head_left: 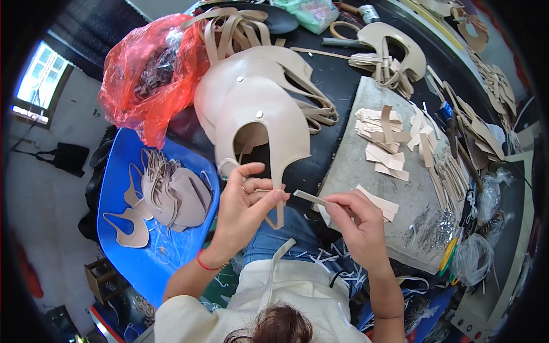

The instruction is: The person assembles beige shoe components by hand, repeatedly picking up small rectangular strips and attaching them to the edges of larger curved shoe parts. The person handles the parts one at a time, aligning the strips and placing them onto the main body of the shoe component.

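My left hand (243,208) pinches the narrow strap end of a beige leather piece (269,106), which looks like a shoe upper with a large cut-out and a pale round dot. The piece lies on a stack of similar beige pieces (214,108) on the dark table. Below the pinching fingers hangs a loop of strap. Just right of it, my right hand (357,223) grips a short narrow beige strip (309,198) between thumb and fingers. The strip's free end points toward my left fingertips, with a small gap between.
A grey slab (354,154) carries several loose beige strips (383,134). At the left stand a blue plastic tub (117,228) of cut pieces and a red plastic bag (126,74). Yellow-handled scissors (449,257) lie at the slab's right edge. White scraps (329,254) lie around my lap.
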A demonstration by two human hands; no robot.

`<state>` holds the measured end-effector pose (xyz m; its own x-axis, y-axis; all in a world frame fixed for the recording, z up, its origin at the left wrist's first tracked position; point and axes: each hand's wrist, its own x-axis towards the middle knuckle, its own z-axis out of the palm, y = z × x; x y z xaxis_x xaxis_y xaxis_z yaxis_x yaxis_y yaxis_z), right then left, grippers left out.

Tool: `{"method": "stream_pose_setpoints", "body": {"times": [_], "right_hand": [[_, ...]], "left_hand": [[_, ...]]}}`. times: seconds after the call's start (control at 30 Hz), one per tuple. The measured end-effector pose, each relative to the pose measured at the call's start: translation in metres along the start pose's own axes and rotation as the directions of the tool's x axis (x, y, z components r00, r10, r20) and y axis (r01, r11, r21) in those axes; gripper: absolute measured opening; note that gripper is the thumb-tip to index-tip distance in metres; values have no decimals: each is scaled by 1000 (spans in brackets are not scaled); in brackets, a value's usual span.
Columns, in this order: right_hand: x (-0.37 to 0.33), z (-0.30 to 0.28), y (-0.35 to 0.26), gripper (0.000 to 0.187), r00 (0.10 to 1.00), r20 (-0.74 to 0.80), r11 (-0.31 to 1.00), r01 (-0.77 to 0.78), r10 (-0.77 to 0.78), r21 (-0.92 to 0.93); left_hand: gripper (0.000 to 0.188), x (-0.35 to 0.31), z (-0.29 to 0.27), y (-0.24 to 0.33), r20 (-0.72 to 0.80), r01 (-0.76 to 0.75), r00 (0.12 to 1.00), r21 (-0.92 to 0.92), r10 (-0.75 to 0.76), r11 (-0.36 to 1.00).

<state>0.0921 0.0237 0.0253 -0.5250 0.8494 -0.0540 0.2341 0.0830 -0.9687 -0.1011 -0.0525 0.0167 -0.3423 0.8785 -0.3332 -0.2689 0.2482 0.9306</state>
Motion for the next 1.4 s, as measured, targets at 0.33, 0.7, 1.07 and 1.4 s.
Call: {"method": "stream_pose_setpoints", "body": {"times": [0.33, 0.7, 1.07, 1.4], "right_hand": [[32, 25, -8, 14, 972, 237, 1000, 9, -12, 14], [40, 31, -14, 10, 944, 330, 994, 9, 28, -110], [32, 39, -7, 9, 925, 376, 985, -116, 60, 127], [20, 41, -26, 21, 977, 154, 985, -132, 148, -112]], "left_hand": [[44, -27, 5, -24, -75, -53, 996, -123, 44, 991], [34, -29, 0, -15, -52, -30, 998, -137, 23, 990], [23, -25, -16, -17, 13, 195, 980, -235, -198, 952], [21, -28, -6, -25, 19, 79, 997, -212, -76, 974]]}}
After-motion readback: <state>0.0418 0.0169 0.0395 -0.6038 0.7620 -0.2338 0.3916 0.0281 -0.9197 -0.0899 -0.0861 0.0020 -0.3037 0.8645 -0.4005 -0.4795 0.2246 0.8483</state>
